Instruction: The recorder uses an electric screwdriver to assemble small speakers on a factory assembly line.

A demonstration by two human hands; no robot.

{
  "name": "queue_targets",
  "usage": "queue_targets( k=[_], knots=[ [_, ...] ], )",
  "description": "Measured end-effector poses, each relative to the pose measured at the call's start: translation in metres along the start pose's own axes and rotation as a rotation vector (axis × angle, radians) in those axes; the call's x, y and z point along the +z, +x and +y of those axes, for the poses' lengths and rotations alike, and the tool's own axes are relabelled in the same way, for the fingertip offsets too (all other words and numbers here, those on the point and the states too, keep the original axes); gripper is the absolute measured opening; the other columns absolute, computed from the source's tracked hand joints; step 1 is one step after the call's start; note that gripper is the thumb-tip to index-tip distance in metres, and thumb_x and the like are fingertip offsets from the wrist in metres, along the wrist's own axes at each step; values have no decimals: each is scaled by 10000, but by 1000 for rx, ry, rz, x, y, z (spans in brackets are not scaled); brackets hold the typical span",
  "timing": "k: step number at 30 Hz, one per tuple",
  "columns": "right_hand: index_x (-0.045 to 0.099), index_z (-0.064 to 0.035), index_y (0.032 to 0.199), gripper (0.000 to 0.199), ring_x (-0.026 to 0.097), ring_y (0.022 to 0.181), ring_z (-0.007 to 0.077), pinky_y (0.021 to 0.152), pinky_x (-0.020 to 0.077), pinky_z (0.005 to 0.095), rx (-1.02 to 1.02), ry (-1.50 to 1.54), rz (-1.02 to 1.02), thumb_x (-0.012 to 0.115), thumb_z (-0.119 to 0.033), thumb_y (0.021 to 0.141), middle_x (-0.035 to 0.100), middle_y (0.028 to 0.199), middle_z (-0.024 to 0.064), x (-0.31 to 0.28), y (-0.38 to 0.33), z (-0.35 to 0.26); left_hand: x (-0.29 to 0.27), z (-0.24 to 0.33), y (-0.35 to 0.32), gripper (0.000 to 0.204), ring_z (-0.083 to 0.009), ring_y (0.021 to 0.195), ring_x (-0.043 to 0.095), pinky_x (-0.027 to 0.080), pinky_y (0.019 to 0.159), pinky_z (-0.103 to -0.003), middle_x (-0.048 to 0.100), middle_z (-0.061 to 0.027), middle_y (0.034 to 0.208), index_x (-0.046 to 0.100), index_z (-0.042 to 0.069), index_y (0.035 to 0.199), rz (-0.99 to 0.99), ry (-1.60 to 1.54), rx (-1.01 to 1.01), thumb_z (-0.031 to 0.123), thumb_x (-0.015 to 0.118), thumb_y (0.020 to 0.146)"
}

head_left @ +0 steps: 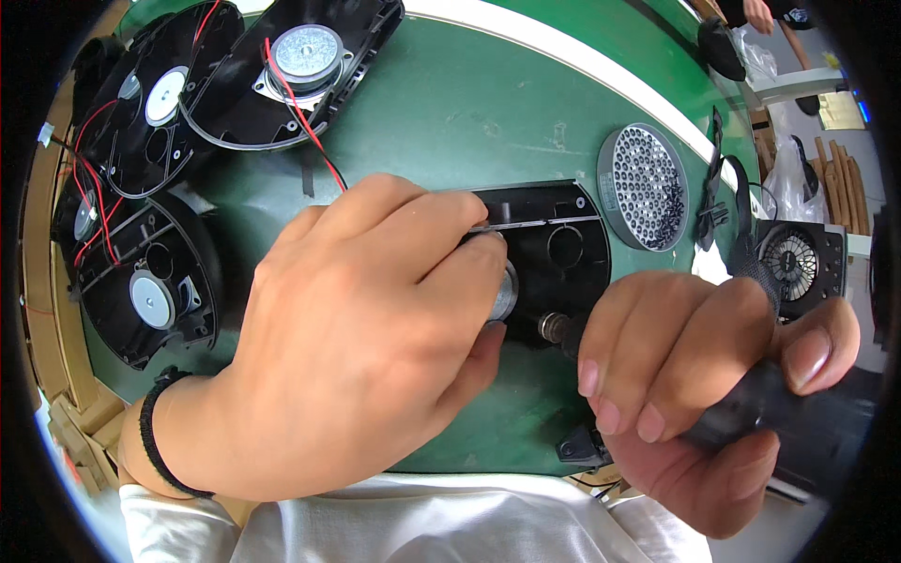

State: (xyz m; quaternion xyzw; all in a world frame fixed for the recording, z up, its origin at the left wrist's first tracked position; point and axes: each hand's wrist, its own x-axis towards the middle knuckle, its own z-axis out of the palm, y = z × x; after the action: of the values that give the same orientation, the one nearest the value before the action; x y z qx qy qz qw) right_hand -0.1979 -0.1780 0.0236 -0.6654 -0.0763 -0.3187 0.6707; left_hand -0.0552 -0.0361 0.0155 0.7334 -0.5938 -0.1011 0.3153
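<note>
My left hand (361, 333) lies over a black plastic housing (554, 230) on the green mat, its fingers pressed on a round silver speaker part (505, 293) that is mostly hidden under them. My right hand (699, 375) is closed around the black handle of a power screwdriver (788, 408). The tool's metal tip (554, 327) points left and touches the housing right beside the silver part.
Several black housings with speakers and red wires (169, 141) are stacked at the far left. A round perforated grille (644, 186) lies to the right of the housing. A small black fan unit (793, 263) and cables sit at the right edge. Another person's hand (758, 14) shows at the top right.
</note>
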Motion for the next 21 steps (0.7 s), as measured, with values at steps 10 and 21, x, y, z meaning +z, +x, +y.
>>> queue_targets(
  k=[10, 21],
  knots=[
    [370, -166, 1295, 354, 553, 608, 151, 578, 490, 314, -35, -71, 11, 543, -295, 1015, 540, 796, 33, 7, -2, -4, -2, -1, 0, 522, -343, 889, 628, 538, 745, -420, 671, -137, 1117, 687, 11, 1054, -16, 38, 14, 48, 831, 553],
    [403, -150, 1300, 359, 567, 610, 148, 574, 489, 309, -80, -82, 29, 557, -257, 994, 540, 777, 34, 9, -1, 1, 7, -6, -4, 507, -315, 848, 623, 536, 702, -394, 661, -132, 1070, 678, 1, 1016, 23, 82, 29, 36, 840, 537]
  ],
)
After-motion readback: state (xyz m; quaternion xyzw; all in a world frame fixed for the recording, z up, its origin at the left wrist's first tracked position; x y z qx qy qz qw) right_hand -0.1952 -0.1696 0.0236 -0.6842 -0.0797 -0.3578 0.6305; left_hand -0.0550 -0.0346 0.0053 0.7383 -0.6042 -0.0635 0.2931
